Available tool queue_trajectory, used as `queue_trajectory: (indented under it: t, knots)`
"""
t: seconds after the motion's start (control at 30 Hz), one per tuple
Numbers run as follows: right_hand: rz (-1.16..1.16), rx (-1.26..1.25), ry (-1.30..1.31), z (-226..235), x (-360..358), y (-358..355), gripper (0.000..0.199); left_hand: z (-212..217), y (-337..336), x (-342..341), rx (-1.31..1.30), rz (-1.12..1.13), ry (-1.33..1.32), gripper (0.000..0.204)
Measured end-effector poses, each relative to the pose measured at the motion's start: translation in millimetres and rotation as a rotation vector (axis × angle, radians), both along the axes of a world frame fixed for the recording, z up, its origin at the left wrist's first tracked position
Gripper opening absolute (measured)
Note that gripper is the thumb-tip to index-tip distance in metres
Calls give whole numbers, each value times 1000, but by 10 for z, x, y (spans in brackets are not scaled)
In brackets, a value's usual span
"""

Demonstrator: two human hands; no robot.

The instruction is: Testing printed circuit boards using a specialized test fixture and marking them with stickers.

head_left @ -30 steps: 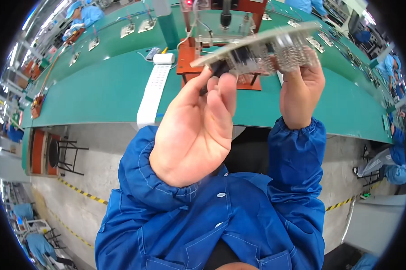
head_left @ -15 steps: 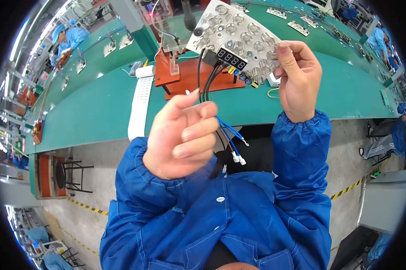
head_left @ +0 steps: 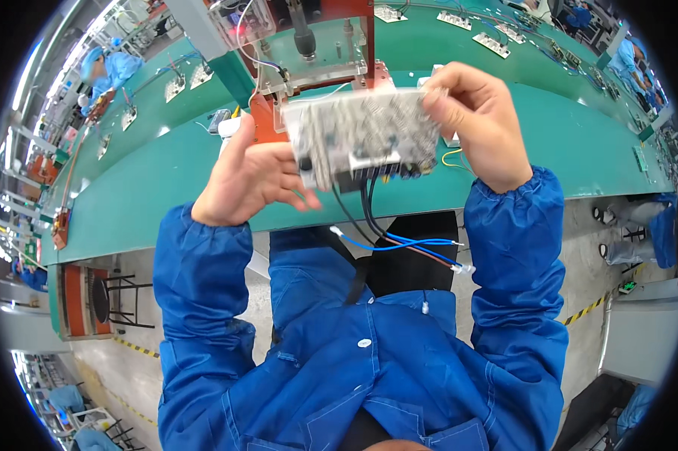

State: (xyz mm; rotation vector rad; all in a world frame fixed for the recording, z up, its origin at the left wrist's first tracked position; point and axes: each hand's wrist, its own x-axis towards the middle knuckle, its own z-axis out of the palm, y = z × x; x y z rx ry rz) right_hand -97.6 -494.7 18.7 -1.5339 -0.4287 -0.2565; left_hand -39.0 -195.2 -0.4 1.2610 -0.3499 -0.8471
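My right hand (head_left: 485,124) grips the far right corner of a white circuit board (head_left: 376,124), thumb on top. The board is tilted and smeared by motion, with many coil springs on its face and small parts along its near edge. Black cables (head_left: 367,201) come off that edge and end in blue and brown leads (head_left: 410,244) with pale connectors, dangling above my lap. Beside the board's left edge, my left hand (head_left: 245,177) is open, thumb up and fingers stretched toward the board; whether the fingertips touch it, I cannot tell.
Behind the board stands a red press fixture (head_left: 365,37) with a clear plate (head_left: 316,71) on the green bench (head_left: 128,192). More boards (head_left: 491,45) lie along the far line. A yellow wire (head_left: 450,158) rests at right. A co-worker (head_left: 113,71) sits at far left.
My left hand has moved left and away from the cables, its curled fingers opening beside the board. My right hand has tipped and lowered the board, and the leads have swung right.
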Motion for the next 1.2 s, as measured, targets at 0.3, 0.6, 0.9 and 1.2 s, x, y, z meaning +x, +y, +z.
queue_trajectory:
  t: [0.3, 0.6, 0.9, 1.2]
  knots:
    - [155, -480, -119, -23, -74, 228, 57, -104, -45, 40, 67, -650, -109, 78]
    - [377, -172, 746, -765, -263, 712, 33, 23, -76, 106, 101, -390, -504, 87]
    - [34, -488, 248, -1029, -199, 901, 48, -22, -9, 229, 194, -282, -707, 83]
    - [240, -37, 76, -1021, -7, 816, 29, -25, -80, 185, 225, -425, -1098, 89]
